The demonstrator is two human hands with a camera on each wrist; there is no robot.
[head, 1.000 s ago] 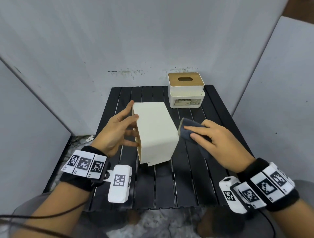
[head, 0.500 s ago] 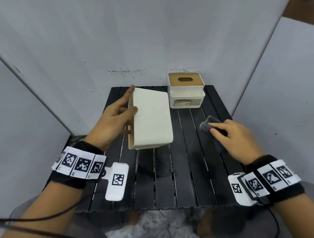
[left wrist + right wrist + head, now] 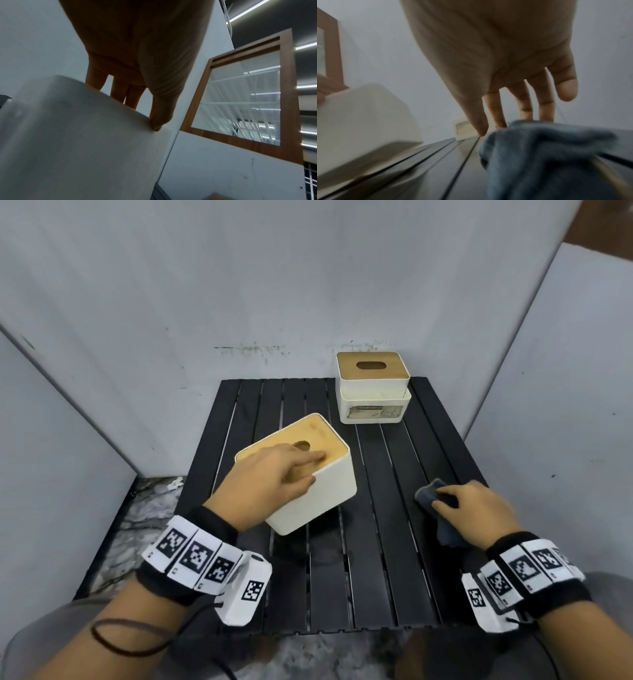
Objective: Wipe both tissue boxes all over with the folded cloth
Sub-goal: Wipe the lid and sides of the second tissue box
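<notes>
The near tissue box point(image 3: 318, 494), white with a wooden slotted lid, is lid-up and tilted over the table's left middle, a shadow beneath it. My left hand point(image 3: 315, 469) grips it from above, fingers on the lid and thumb on the near side wall; the left wrist view shows the thumb point(image 3: 157, 121) pressing the white wall point(image 3: 77, 135). The second tissue box point(image 3: 373, 392) stands upright at the back right. My right hand point(image 3: 438, 499) holds the folded dark blue cloth point(image 3: 428, 494) low on the table at the right, apart from both boxes. The cloth point(image 3: 547, 148) bunches under the palm.
The black slatted table point(image 3: 376, 559) is enclosed by grey panels at the back, left and right. Its front edge runs just ahead of my wrists. A marbled floor shows to the left of the table and below it.
My left hand has turned the near box from bottom-facing-me to lid-up and lowered it toward me. The right hand has carried the cloth right and down to the table.
</notes>
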